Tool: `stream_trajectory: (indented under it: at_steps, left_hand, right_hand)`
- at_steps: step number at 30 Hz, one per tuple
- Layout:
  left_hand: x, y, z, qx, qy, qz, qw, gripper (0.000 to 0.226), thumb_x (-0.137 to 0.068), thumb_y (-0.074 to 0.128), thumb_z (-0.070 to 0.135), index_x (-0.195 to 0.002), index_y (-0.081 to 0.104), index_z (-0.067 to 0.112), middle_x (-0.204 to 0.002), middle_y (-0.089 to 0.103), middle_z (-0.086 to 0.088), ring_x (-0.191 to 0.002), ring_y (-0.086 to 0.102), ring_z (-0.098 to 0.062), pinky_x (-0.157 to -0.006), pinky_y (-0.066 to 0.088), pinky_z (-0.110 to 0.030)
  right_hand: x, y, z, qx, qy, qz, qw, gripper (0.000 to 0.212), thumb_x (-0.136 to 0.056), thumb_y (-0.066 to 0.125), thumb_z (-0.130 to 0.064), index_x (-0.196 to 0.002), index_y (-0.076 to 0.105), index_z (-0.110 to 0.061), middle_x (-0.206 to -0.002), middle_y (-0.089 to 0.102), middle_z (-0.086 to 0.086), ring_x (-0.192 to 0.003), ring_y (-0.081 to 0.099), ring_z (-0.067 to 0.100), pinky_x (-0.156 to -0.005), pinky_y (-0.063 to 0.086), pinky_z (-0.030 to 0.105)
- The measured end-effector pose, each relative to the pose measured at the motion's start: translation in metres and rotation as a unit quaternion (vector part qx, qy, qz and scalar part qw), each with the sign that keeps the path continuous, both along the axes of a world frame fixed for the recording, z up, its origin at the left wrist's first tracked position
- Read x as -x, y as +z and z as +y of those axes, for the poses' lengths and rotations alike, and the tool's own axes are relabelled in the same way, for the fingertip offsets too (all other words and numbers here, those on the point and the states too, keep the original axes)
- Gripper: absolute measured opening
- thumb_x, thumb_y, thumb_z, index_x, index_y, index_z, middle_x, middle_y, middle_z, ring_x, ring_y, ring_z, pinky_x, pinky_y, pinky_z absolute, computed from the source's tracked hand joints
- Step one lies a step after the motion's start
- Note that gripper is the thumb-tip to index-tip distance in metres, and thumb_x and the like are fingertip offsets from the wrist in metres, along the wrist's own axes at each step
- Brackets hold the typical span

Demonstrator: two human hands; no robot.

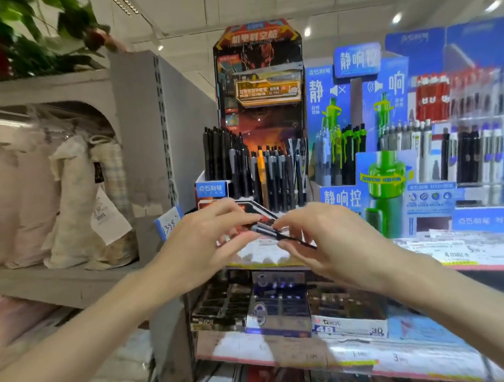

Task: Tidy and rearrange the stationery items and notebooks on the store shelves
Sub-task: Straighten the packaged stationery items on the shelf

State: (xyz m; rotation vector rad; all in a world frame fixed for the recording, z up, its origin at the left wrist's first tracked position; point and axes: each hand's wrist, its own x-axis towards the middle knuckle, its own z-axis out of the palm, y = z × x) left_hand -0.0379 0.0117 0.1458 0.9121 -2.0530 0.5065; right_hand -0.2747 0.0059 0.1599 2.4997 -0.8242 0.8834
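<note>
Pinching one pen (272,233) between them, left hand (206,238) and right hand (330,242) — light, stiff, slippery; best held mid-barrel.

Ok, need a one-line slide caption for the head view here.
Both hands, left hand and right hand, hold a dark pen before the black pen display on the store shelf.

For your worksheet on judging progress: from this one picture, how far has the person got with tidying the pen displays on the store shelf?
Looks done: most pens stand upright in the dark display stand. In hand: one dark pen, pinched by the left hand and the right hand in front of that stand, not yet slotted in. Left: placing this pen; the boxes on the lower shelf are too blurred to judge.
</note>
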Motion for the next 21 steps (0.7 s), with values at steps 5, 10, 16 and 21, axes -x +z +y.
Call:
stream_trajectory:
  at_steps: [5, 10, 16, 21]
  left_hand:
    - [0.003, 0.016, -0.018, 0.001, 0.016, -0.001, 1.0, 0.04, -0.092, 0.053, 0.05, -0.122, 0.066, 0.027, -0.102, 0.058, 0.016, -0.083, 0.062, -0.011, -0.075, 0.053, -0.038]
    - [-0.002, 0.019, -0.038, 0.029, 0.059, 0.052, 0.996, 0.035, -0.091, 0.065, 0.036, -0.124, 0.06, 0.025, -0.109, 0.056, 0.012, -0.09, 0.058, -0.007, -0.077, 0.054, -0.038]
    - [0.002, 0.007, -0.061, 0.03, 0.131, -0.032, 0.99, 0.04, -0.089, 0.067, 0.038, -0.125, 0.062, 0.022, -0.117, 0.054, 0.005, -0.111, 0.051, -0.013, -0.07, 0.055, -0.035]
    - [0.003, 0.003, -0.068, 0.012, 0.138, -0.032, 0.99, 0.042, -0.091, 0.064, 0.04, -0.13, 0.059, 0.025, -0.118, 0.052, 0.009, -0.109, 0.046, -0.006, -0.072, 0.033, -0.019]
  right_hand:
    - [-0.006, 0.012, -0.014, -0.031, -0.045, -0.023, 0.998, 0.014, -0.095, 0.059, -0.034, -0.106, 0.063, -0.026, -0.084, 0.063, -0.011, -0.076, 0.056, 0.013, -0.067, 0.042, 0.029]
    - [-0.006, 0.017, -0.037, -0.058, -0.102, -0.117, 0.986, 0.02, -0.095, 0.061, -0.034, -0.109, 0.064, -0.02, -0.087, 0.066, -0.009, -0.08, 0.06, 0.014, -0.07, 0.039, 0.027]
    - [-0.027, 0.038, -0.061, -0.117, -0.08, -0.302, 0.943, 0.027, -0.094, 0.065, -0.032, -0.114, 0.066, -0.015, -0.094, 0.071, -0.007, -0.081, 0.07, 0.014, -0.085, 0.056, 0.035]
    - [-0.046, 0.044, -0.075, -0.164, -0.071, -0.355, 0.918, 0.021, -0.098, 0.059, -0.028, -0.115, 0.061, -0.016, -0.086, 0.066, -0.012, -0.062, 0.073, 0.008, -0.081, 0.059, 0.038]
